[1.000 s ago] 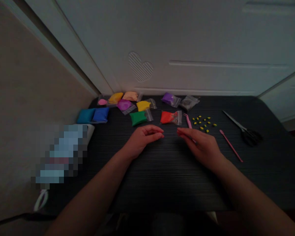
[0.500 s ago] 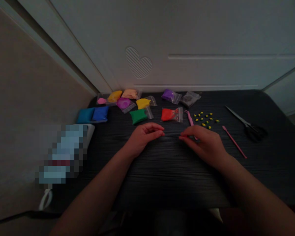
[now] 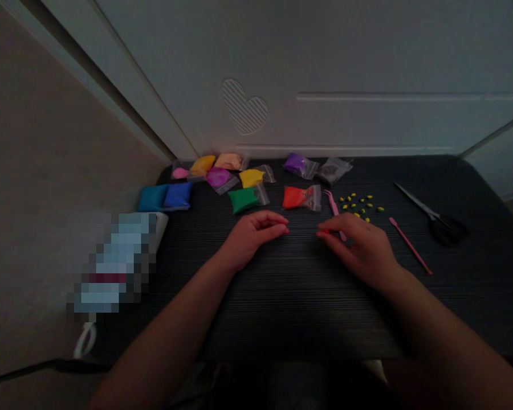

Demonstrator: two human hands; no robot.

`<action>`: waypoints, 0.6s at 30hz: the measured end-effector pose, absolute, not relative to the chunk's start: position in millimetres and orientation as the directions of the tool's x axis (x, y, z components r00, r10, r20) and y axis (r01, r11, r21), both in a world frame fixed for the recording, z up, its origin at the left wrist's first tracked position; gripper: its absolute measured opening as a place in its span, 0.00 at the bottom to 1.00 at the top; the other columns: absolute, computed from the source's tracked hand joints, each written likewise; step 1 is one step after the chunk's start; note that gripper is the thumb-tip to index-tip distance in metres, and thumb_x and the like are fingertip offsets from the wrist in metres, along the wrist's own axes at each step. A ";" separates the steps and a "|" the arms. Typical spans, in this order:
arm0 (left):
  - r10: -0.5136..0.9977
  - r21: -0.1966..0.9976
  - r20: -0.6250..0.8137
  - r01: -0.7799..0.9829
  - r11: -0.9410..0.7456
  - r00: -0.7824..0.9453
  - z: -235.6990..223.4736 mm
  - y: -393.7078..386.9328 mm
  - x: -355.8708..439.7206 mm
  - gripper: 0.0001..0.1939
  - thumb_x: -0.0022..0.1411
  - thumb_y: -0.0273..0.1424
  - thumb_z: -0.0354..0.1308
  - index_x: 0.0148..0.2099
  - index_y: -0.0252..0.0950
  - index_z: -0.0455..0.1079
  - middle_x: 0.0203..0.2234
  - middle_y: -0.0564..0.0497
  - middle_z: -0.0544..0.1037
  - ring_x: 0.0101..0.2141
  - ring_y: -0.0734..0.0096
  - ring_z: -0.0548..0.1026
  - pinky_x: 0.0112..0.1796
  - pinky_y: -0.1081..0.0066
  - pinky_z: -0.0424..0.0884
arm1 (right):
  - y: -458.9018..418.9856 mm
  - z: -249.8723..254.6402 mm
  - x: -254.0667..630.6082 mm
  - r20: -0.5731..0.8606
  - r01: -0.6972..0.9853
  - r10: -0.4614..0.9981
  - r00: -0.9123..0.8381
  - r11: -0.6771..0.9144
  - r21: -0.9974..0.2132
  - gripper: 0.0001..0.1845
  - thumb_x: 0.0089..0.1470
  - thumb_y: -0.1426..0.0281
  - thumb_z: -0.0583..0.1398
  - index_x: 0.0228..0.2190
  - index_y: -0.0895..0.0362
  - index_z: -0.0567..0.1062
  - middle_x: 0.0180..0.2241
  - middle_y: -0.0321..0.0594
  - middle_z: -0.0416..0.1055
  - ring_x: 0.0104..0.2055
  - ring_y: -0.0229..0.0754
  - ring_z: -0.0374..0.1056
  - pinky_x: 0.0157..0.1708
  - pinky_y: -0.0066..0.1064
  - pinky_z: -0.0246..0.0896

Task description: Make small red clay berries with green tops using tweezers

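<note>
Over the middle of the dark table, my left hand [image 3: 254,238] is curled, its thumb and forefinger tips close together. Whether anything sits between those tips I cannot make out. Facing it across a small gap, my right hand [image 3: 361,244] pinches a tiny piece of red clay [image 3: 326,231], mostly covered by the fingers. Pink tweezers [image 3: 334,205] lie partly under my right hand's fingertips in this view. Just beyond that hand are several small yellow-and-green clay pieces [image 3: 353,206]. A bag of red clay [image 3: 294,197] lies behind the gap between both hands.
Along the back lie bagged clays: green [image 3: 243,199], yellow [image 3: 251,177], purple [image 3: 295,163], blue [image 3: 178,196] and others. To the right are a pink stick tool [image 3: 410,245] and scissors [image 3: 431,215]. A blurred-out device [image 3: 115,262] stands at the left edge.
The view has shifted slightly, moving the scene a little to the right. Both hands keep nearly the same pose; my right fingertips are a touch farther from the left, showing more red between them.
</note>
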State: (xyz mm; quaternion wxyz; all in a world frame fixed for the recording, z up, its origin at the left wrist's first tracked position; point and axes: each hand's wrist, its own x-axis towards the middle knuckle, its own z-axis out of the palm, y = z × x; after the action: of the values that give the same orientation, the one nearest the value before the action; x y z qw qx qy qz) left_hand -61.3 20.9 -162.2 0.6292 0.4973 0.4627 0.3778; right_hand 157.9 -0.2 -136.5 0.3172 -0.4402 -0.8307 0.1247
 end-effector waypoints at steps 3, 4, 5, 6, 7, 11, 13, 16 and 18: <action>0.933 0.972 -0.213 -0.029 0.231 0.291 -161.6 20.8 -61.2 0.10 0.48 0.31 0.62 0.35 0.36 0.70 0.29 0.54 0.75 0.31 0.75 0.72 0.37 0.72 0.65 | 0.6 -137.6 157.5 0.418 0.628 0.797 -0.437 0.603 -0.492 0.12 0.55 0.72 0.52 0.42 0.55 0.68 0.39 0.39 0.71 0.41 0.37 0.67 0.42 0.31 0.61; 0.931 0.971 -0.216 -0.036 0.237 0.295 -161.3 20.7 -61.1 0.10 0.48 0.31 0.62 0.36 0.37 0.70 0.29 0.54 0.75 0.32 0.76 0.72 0.37 0.73 0.65 | 0.6 -137.5 157.5 0.413 0.628 0.798 -0.440 0.601 -0.494 0.14 0.56 0.73 0.51 0.44 0.55 0.67 0.40 0.39 0.71 0.42 0.37 0.66 0.43 0.31 0.61; 0.930 0.969 -0.218 -0.044 0.241 0.297 -161.1 20.7 -61.1 0.11 0.48 0.30 0.62 0.36 0.37 0.70 0.29 0.55 0.74 0.32 0.77 0.71 0.37 0.74 0.65 | 0.5 -137.3 157.4 0.406 0.630 0.799 -0.444 0.601 -0.493 0.15 0.56 0.74 0.50 0.45 0.55 0.66 0.40 0.40 0.70 0.42 0.37 0.66 0.43 0.30 0.61; 0.929 0.969 -0.218 -0.050 0.244 0.298 -160.8 20.6 -61.0 0.12 0.48 0.30 0.62 0.37 0.37 0.70 0.29 0.55 0.74 0.32 0.77 0.71 0.37 0.74 0.64 | 0.3 -137.2 157.4 0.401 0.633 0.800 -0.446 0.598 -0.490 0.16 0.56 0.74 0.50 0.46 0.56 0.65 0.40 0.40 0.70 0.42 0.37 0.66 0.43 0.30 0.61; 0.929 0.968 -0.217 -0.055 0.244 0.299 -160.6 20.5 -60.9 0.12 0.47 0.30 0.63 0.38 0.37 0.70 0.29 0.55 0.74 0.32 0.78 0.71 0.37 0.74 0.64 | 0.2 -137.1 157.4 0.398 0.639 0.803 -0.444 0.595 -0.488 0.17 0.56 0.74 0.50 0.47 0.56 0.65 0.40 0.40 0.71 0.42 0.37 0.66 0.43 0.30 0.61; 0.932 0.974 -0.202 -0.036 0.223 0.301 -159.7 20.6 -60.8 0.10 0.47 0.30 0.62 0.35 0.36 0.70 0.30 0.55 0.73 0.32 0.78 0.70 0.37 0.74 0.64 | 0.4 -138.1 157.3 0.401 0.679 0.818 -0.412 0.569 -0.464 0.13 0.54 0.73 0.52 0.43 0.56 0.66 0.39 0.40 0.71 0.40 0.38 0.67 0.40 0.30 0.63; 0.932 0.978 -0.195 -0.013 0.209 0.304 -159.1 20.8 -60.8 0.09 0.47 0.30 0.63 0.33 0.35 0.69 0.29 0.55 0.73 0.31 0.78 0.70 0.36 0.74 0.63 | 0.7 -138.6 157.2 0.396 0.688 0.822 -0.408 0.562 -0.459 0.10 0.54 0.72 0.53 0.40 0.55 0.68 0.37 0.39 0.71 0.39 0.38 0.68 0.40 0.30 0.63; 0.934 0.982 -0.182 0.005 0.189 0.308 -158.3 20.8 -61.0 0.08 0.46 0.30 0.63 0.31 0.35 0.69 0.27 0.56 0.72 0.30 0.78 0.68 0.34 0.75 0.63 | 0.8 -138.5 156.7 0.374 0.685 0.824 -0.426 0.563 -0.462 0.07 0.54 0.71 0.53 0.37 0.55 0.68 0.36 0.38 0.72 0.38 0.38 0.68 0.38 0.29 0.63; 0.935 0.983 -0.178 0.009 0.184 0.308 -158.2 20.6 -61.2 0.09 0.46 0.30 0.63 0.30 0.34 0.68 0.26 0.56 0.71 0.29 0.79 0.67 0.33 0.76 0.62 | 0.4 -137.7 156.6 0.365 0.684 0.826 -0.430 0.562 -0.466 0.06 0.53 0.69 0.54 0.35 0.54 0.69 0.34 0.37 0.72 0.36 0.37 0.68 0.36 0.28 0.62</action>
State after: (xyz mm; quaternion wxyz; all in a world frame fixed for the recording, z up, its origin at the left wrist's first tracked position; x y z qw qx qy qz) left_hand -61.2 20.6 -158.2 0.6205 0.5185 0.4548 0.3731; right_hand 156.6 0.4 -137.7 0.2852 -0.4513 -0.8363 0.1245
